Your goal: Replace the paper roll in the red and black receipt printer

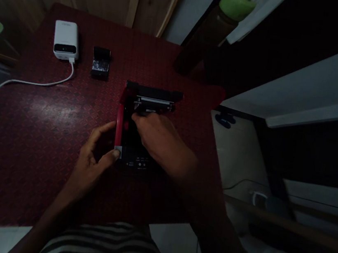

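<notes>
A small black and red device [119, 128], which looks like a compact printer, lies on the table with its lid [154, 93] raised at the back. My left hand [93, 158] grips its left side, the thumb on the front left corner by the button panel [139, 164] and the fingers along the red edge. Over the open compartment, my right hand [161, 138] has its fingers closed and reaching inside, near a metal bar [153, 103] under the lid. Its fingertips are mostly hidden, so what they hold does not show.
On the dark red patterned table [45, 139] stand a white power bank [66, 40] with a white cable [37, 83] and a small black block [101, 63] with a shiny face. A dark bottle with a green cap [235, 4] rises at the back right. Slippers [224, 120] lie on the floor.
</notes>
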`<action>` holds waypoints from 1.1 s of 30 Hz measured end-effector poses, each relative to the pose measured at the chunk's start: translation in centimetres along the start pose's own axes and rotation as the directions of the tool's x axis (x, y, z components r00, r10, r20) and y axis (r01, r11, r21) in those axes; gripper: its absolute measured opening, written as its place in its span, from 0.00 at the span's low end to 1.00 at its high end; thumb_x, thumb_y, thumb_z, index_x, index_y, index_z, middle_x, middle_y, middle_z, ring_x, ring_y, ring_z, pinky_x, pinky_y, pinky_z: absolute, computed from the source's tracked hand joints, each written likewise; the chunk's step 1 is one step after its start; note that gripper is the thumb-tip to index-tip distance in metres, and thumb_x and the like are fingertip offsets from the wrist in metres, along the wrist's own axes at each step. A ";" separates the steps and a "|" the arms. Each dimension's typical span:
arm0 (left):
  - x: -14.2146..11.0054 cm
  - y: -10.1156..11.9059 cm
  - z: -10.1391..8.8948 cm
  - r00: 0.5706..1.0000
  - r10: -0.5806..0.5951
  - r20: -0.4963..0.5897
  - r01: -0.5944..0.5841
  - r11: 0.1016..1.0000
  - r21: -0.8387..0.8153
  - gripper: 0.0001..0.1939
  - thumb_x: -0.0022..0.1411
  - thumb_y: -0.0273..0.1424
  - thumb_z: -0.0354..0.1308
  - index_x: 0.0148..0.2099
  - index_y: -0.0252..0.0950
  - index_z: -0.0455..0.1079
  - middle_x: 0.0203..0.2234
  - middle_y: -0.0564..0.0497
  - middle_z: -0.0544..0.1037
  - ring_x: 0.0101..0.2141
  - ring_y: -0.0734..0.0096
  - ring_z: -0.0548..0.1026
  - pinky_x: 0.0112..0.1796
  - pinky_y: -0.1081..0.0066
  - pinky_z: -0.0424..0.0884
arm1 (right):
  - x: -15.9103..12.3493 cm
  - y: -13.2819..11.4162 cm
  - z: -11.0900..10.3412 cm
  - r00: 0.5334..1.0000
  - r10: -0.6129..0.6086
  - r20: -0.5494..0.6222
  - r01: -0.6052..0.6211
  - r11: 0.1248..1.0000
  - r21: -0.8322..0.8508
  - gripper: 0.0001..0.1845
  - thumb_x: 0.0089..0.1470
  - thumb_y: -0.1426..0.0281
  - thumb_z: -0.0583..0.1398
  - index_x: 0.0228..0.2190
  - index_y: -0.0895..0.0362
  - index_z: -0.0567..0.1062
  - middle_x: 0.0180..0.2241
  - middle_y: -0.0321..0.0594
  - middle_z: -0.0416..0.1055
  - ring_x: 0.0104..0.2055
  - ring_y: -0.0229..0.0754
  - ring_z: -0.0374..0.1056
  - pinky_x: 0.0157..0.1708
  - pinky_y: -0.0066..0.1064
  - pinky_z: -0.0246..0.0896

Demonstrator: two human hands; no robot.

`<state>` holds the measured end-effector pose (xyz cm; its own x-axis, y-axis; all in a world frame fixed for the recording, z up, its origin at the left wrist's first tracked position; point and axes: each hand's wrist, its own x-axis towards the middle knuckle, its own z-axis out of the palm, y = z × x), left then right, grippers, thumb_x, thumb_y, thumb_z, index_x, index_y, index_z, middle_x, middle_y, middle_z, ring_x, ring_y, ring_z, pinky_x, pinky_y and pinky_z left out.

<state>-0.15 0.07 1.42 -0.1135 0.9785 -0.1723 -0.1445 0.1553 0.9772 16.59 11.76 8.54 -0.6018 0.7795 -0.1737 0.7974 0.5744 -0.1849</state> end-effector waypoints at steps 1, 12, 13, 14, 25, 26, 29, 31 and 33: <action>0.0 0.0 0.0 1.000 0.002 0.001 -0.002 1.000 -0.001 0.30 0.73 0.43 0.72 0.73 0.46 0.75 0.70 0.45 0.79 0.71 0.48 0.76 0.70 0.50 0.72 | -0.3 0.3 0.1 1.000 0.004 -0.002 -0.004 1.000 0.027 0.20 0.69 0.87 0.59 0.49 0.57 0.85 0.39 0.46 0.87 0.33 0.46 0.82 0.30 0.34 0.66; 0.2 -0.2 -0.1 0.999 0.035 0.007 -0.035 0.999 0.020 0.30 0.73 0.44 0.71 0.72 0.45 0.75 0.69 0.43 0.80 0.70 0.46 0.77 0.67 0.51 0.76 | -4.5 3.0 0.0 0.956 -0.252 -0.154 0.292 0.883 0.367 0.17 0.71 0.84 0.61 0.41 0.52 0.86 0.44 0.40 0.88 0.47 0.46 0.81 0.52 0.42 0.78; 0.2 -0.2 -0.1 1.000 0.031 0.005 -0.031 0.999 0.020 0.30 0.73 0.44 0.71 0.73 0.46 0.75 0.69 0.44 0.80 0.70 0.46 0.77 0.67 0.51 0.75 | -4.3 3.1 0.2 0.960 -0.249 -0.127 0.278 0.892 0.357 0.17 0.71 0.84 0.62 0.39 0.53 0.86 0.42 0.39 0.88 0.46 0.46 0.80 0.51 0.42 0.77; 0.2 -0.2 -0.1 1.000 0.026 0.004 -0.026 0.999 0.021 0.30 0.73 0.44 0.71 0.73 0.46 0.75 0.70 0.44 0.80 0.71 0.46 0.76 0.68 0.51 0.75 | -4.1 3.2 0.4 0.962 -0.251 -0.108 0.273 0.896 0.349 0.16 0.72 0.83 0.62 0.37 0.53 0.85 0.40 0.39 0.87 0.45 0.46 0.79 0.50 0.42 0.75; 2.1 1.6 -0.5 0.978 0.147 -0.145 -0.134 0.986 0.098 0.29 0.73 0.49 0.70 0.71 0.47 0.79 0.71 0.43 0.78 0.72 0.41 0.74 0.69 0.45 0.72 | -6.5 2.3 0.2 0.836 -0.164 -0.523 0.337 0.906 0.256 0.12 0.76 0.77 0.62 0.43 0.54 0.86 0.42 0.42 0.84 0.44 0.46 0.77 0.48 0.41 0.76; 3.1 2.2 -0.5 0.966 0.211 -0.150 -0.193 0.973 0.128 0.30 0.73 0.50 0.70 0.71 0.47 0.79 0.72 0.44 0.78 0.72 0.41 0.74 0.69 0.45 0.72 | -6.9 2.0 0.4 0.815 -0.138 -0.562 0.330 0.909 0.255 0.11 0.76 0.77 0.63 0.43 0.54 0.86 0.42 0.43 0.84 0.44 0.46 0.77 0.47 0.41 0.77; 6.4 4.2 0.1 0.923 0.378 -0.067 -0.362 0.915 0.176 0.30 0.78 0.52 0.65 0.75 0.48 0.75 0.74 0.48 0.76 0.73 0.47 0.72 0.70 0.48 0.69 | -7.8 1.4 1.5 0.775 -0.082 -0.626 0.306 0.916 0.259 0.11 0.75 0.77 0.64 0.44 0.54 0.86 0.41 0.43 0.83 0.43 0.45 0.78 0.43 0.39 0.78; 8.1 5.2 0.9 0.909 0.415 -0.038 -0.398 0.891 0.216 0.24 0.85 0.49 0.56 0.71 0.45 0.78 0.71 0.50 0.78 0.71 0.52 0.73 0.67 0.52 0.71 | -8.1 1.1 2.5 0.744 -0.065 -0.665 0.301 0.921 0.247 0.11 0.75 0.77 0.63 0.43 0.54 0.86 0.39 0.42 0.83 0.40 0.44 0.78 0.41 0.39 0.78; 8.7 5.6 1.8 0.896 0.442 -0.049 -0.424 0.882 0.206 0.25 0.87 0.51 0.52 0.62 0.41 0.83 0.62 0.49 0.83 0.63 0.55 0.79 0.63 0.53 0.73 | -8.5 0.8 3.3 0.723 -0.048 -0.689 0.291 0.926 0.240 0.12 0.75 0.78 0.63 0.43 0.53 0.86 0.39 0.42 0.83 0.40 0.44 0.78 0.40 0.39 0.79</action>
<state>-0.18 9.74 5.63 -0.2133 0.9386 0.2711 0.1235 -0.2493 0.9605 22.19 4.78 6.67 -0.4433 0.7082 0.5495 0.5530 0.6985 -0.4541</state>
